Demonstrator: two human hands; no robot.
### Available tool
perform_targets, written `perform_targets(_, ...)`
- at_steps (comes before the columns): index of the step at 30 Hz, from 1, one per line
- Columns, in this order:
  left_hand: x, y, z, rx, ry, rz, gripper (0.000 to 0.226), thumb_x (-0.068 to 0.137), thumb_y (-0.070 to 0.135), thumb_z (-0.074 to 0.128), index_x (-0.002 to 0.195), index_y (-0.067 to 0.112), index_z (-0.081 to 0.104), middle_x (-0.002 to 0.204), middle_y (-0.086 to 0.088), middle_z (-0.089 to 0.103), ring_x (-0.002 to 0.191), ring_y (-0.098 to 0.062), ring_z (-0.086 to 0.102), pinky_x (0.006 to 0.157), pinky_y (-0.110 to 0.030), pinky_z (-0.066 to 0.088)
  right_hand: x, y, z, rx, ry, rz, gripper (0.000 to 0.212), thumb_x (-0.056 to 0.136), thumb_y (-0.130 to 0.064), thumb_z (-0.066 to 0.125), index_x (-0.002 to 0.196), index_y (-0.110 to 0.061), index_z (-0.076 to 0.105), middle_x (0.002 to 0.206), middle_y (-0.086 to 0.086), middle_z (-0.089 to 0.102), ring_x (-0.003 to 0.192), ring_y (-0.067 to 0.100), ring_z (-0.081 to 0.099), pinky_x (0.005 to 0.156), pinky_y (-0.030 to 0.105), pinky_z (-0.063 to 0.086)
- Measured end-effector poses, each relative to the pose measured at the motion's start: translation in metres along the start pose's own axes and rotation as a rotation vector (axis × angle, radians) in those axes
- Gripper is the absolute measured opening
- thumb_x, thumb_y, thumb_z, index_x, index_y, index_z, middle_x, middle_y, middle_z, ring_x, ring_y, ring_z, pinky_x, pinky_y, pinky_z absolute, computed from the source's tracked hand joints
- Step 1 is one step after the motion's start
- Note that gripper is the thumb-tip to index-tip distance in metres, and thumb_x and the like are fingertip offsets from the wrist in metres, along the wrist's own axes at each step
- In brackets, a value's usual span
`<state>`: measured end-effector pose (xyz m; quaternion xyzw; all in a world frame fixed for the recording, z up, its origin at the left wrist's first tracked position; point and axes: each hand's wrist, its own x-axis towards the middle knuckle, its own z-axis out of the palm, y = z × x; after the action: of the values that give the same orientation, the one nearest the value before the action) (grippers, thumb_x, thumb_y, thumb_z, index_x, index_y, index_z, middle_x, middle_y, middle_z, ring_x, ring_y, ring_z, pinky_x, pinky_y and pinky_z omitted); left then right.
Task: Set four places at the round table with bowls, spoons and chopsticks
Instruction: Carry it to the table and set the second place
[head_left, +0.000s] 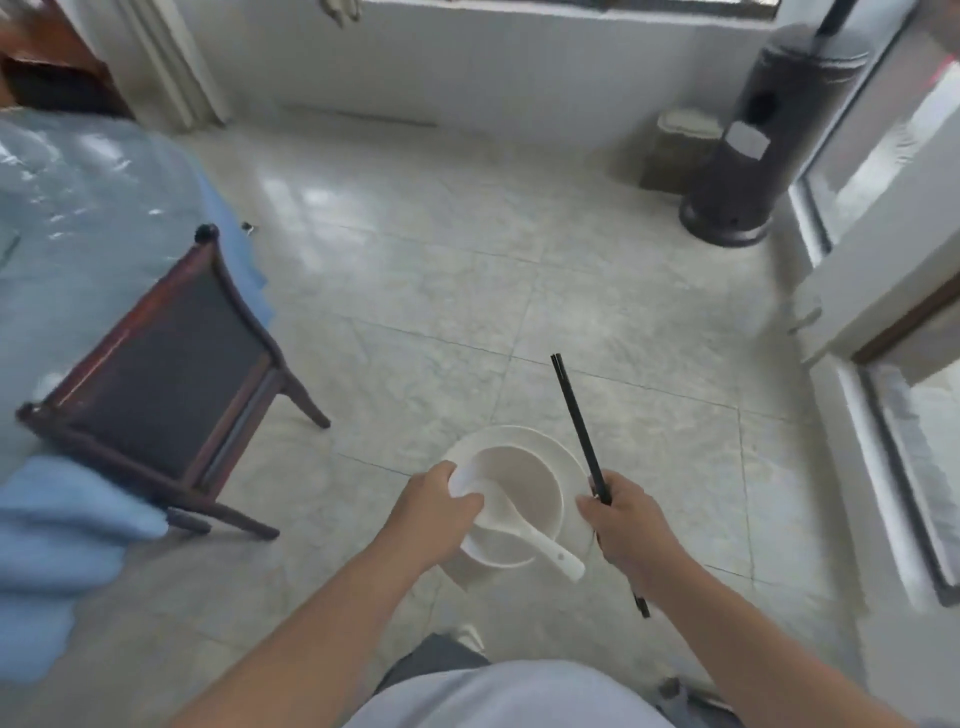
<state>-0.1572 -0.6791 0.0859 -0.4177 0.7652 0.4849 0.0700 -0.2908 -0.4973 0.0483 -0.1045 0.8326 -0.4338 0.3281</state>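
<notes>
My left hand (434, 512) grips the near-left rim of a white bowl (524, 486) that sits on a white plate (558, 454), both carried above the floor. A white spoon (535, 540) lies in the bowl, its handle sticking out toward me and its head under my thumb. A pair of black chopsticks (576, 415) is held in my right hand (626, 522), just right of the plate, with the long end pointing away and up. The round table (78, 208), under a blue cloth and clear plastic, lies to the left.
A dark wooden chair (166, 384) stands against the table at left. A dark cylindrical heater (769, 140) and a small bin (675, 150) stand at the back right by the wall. Glass door frames run along the right. Tiled floor stretches ahead.
</notes>
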Motion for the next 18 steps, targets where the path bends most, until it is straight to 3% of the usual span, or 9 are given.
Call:
perform_targets(5, 0.051, 0.000, -0.071, -0.127, 0.068, -0.032, 0.013, 0.090, 0.034, 0.056, 0.097, 0.026, 0.063, 0.094, 0.006, 0.067, 0.086, -0.013, 0.063, 0.069, -0.028, 0.048, 0.068, -0.067, 0.044, 0.012, -0.102, -0.027, 0.011, 0.092, -0.015, 0.058, 0.086, -0.022, 0.065, 0.058, -0.008, 0.055, 0.052, 0.015, 0.046, 0.054, 0.031, 0.037)
perform_targets(9, 0.100, 0.008, -0.109, -0.247, 0.146, -0.030, 0.030, 0.096, 0.035, 0.047, 0.096, 0.008, 0.061, 0.096, -0.015, 0.063, 0.090, -0.030, 0.059, 0.072, -0.033, 0.041, 0.130, -0.113, 0.062, 0.030, -0.171, -0.038, 0.012, 0.092, -0.011, 0.057, 0.087, -0.018, 0.064, 0.047, -0.013, 0.050, 0.045, 0.010, 0.041, 0.049, 0.028, 0.033)
perform_targets(13, 0.165, 0.023, -0.134, -0.311, 0.240, 0.001, 0.022, 0.101, 0.031, 0.041, 0.090, 0.020, 0.057, 0.090, -0.003, 0.056, 0.083, -0.018, 0.052, 0.072, -0.031, 0.039, 0.209, -0.160, 0.073, 0.020, -0.255, -0.055, 0.008, 0.092, -0.009, 0.056, 0.087, -0.010, 0.062, 0.047, -0.013, 0.049, 0.041, 0.008, 0.038, 0.047, 0.026, 0.030)
perform_targets(16, 0.223, 0.039, -0.153, -0.328, 0.343, 0.022, 0.041, 0.096, 0.038, 0.037, 0.094, 0.004, 0.060, 0.099, -0.017, 0.063, 0.090, -0.028, 0.058, 0.075, -0.032, 0.043, 0.278, -0.201, 0.081, 0.018, -0.324, -0.100, 0.010, 0.091, -0.008, 0.055, 0.088, 0.002, 0.055, 0.056, -0.004, 0.043, 0.047, 0.014, 0.033, 0.047, 0.029, 0.027)
perform_targets(18, 0.259, 0.053, -0.169, -0.338, 0.392, 0.008, 0.042, 0.096, 0.039, 0.036, 0.097, 0.005, 0.061, 0.101, -0.013, 0.064, 0.092, -0.019, 0.058, 0.076, -0.030, 0.044, 0.322, -0.231, 0.084, -0.006, -0.361, -0.129, 0.009, 0.091, -0.008, 0.055, 0.085, -0.001, 0.056, 0.055, -0.006, 0.043, 0.048, 0.015, 0.033, 0.048, 0.030, 0.027)
